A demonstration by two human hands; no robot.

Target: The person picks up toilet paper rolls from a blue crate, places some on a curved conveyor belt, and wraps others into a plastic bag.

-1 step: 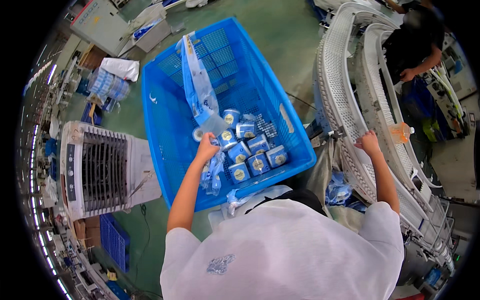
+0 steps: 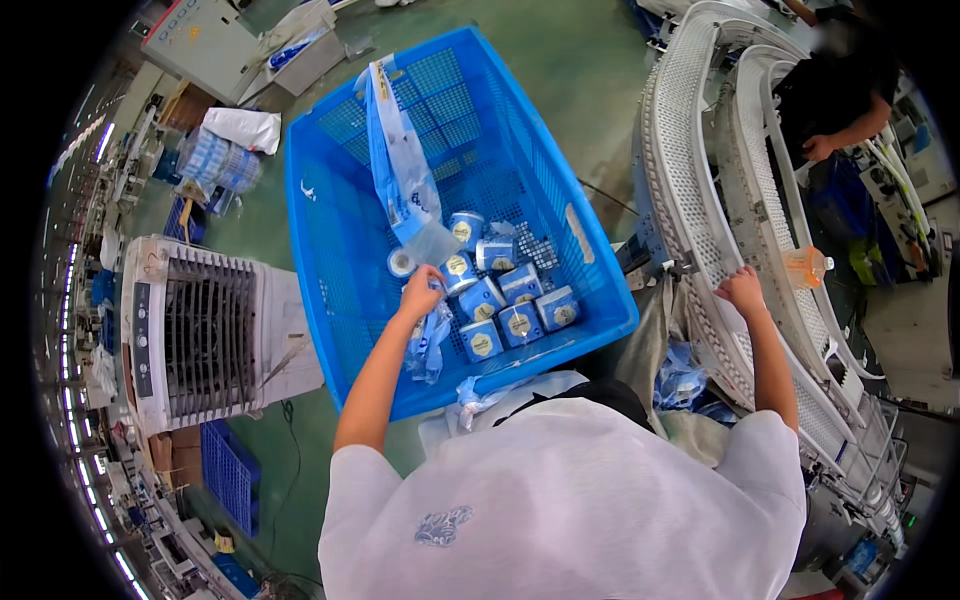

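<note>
Head view: left hand (image 2: 421, 290) curled at crumpled blue film (image 2: 428, 345), blue crate's (image 2: 500, 150) seven o'clock; right hand (image 2: 741, 289) curled at conveyor (image 2: 672, 140), view's three o'clock. Pinching: cannot tell.

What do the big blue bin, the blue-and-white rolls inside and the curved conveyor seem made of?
Blue bin: probably moulded plastic, slightly glossy, with gridded walls.
Blue-and-white rolls: perhaps paper in shiny film; the glints suggest wrapping, but the contents stay uncertain.
Curved conveyor: pale, perforated surface, likely plastic, possibly metal.
</note>
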